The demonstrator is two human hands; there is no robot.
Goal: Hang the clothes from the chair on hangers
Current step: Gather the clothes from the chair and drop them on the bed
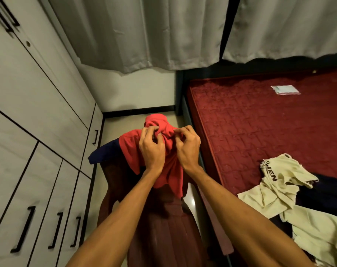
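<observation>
Head view: looks down a narrow strip of floor (125, 122) between a wardrobe and a bed, with both forearms reaching forward.
Left hand (152, 151): fingers curled, pinching a bunch of cloth near the top of the red shirt (170, 174).
Right hand (188, 149): fingers curled the same way, pinching the same gathered cloth just beside the left hand.
Red shirt: held up between the two hands above the chair (163, 228), its top bunched into a knob and the rest hanging down in folds.
Chair: dark reddish brown, right under the shirt and the arms.
Blue garment (104, 151): sticks out to the left from behind the red shirt, at the top of the chair.
Bed: dark red quilted mattress (260, 122) on the right.
Cream shirt (279, 182): crumpled on the near part of the mattress, dark letters on it, lying partly over a dark garment (321, 193).
Packet (285, 90): small and clear, flat on the far part of the mattress.
Wardrobe (38, 122): pale doors with black handles, along the left.
Curtains (154, 31): pale grey, hanging at the far end.
</observation>
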